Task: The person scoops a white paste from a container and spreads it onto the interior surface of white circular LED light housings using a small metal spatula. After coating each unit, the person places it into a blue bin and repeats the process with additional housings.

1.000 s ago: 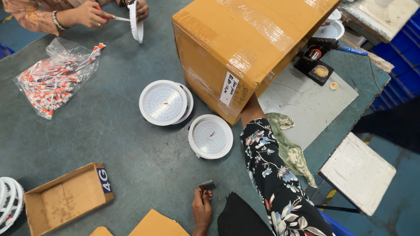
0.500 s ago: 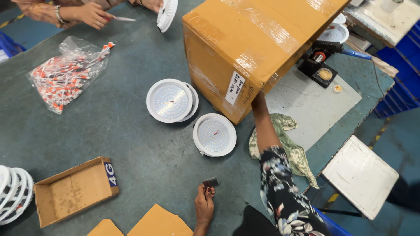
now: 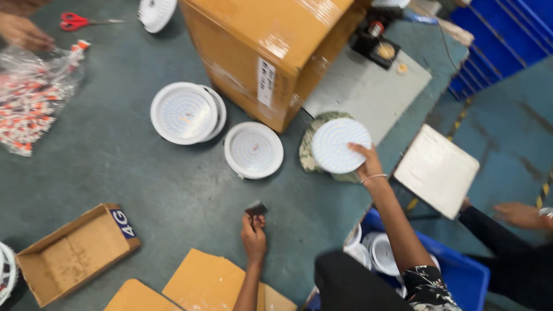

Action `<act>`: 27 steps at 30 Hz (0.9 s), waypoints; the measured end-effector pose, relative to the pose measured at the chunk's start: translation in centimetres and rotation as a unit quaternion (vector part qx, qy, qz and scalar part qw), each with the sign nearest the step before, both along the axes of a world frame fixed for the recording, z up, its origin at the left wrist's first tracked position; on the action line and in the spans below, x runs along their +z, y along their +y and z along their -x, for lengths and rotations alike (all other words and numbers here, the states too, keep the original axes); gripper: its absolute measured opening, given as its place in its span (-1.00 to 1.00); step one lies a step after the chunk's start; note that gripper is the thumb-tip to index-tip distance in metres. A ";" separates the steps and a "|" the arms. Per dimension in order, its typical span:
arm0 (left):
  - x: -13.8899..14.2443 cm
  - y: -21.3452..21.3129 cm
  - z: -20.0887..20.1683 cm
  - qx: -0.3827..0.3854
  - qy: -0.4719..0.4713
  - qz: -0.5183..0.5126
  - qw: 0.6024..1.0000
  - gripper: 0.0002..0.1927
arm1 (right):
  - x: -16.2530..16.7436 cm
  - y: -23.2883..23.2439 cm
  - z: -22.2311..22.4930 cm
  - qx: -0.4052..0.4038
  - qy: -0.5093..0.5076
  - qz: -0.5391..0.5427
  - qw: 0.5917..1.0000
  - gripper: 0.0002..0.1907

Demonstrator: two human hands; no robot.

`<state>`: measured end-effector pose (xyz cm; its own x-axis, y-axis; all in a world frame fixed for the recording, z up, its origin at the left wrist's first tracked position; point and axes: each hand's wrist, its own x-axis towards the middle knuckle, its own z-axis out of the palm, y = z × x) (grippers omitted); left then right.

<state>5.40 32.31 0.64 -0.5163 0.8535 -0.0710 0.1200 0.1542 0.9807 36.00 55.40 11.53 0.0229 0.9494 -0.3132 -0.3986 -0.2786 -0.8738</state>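
White round dotted disc (image 3: pixel 341 145) held tilted over table edge, small dark, perhaps metal, piece (image 3: pixel 256 208) above tabletop

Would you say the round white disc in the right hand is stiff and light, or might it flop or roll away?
The round white disc probably is stiff: it keeps flat though the right hand grips only its edge. Held so, it seems light. Laid flat like the round lamps on the table, it should not roll.

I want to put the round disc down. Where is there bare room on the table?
Bare: between bag, lamp and open carton; also the grey slab. Crowded: beside the big box, around the right hand and its disc.
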 end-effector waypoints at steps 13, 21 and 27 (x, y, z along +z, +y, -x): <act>-1.0 0.3 2.4 0.003 -0.205 -0.047 0.978 -0.90 | -5.8 -14.5 8.3 0.413 -0.180 0.111 0.886 -0.27; -1.4 -0.1 2.6 -0.007 -0.133 -0.018 0.991 -0.88 | -3.8 -10.9 11.5 0.538 -0.273 0.040 0.797 -0.24; -1.4 -0.4 2.3 0.007 -0.131 -0.023 0.991 -0.87 | -2.9 -8.0 11.8 0.663 -0.387 -0.120 0.630 -0.39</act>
<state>3.15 31.91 -0.81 -0.4965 0.8522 -0.1650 -0.1404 0.1087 0.9841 24.17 47.40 8.66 -0.7824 0.3126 -0.5386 0.6158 0.2591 -0.7441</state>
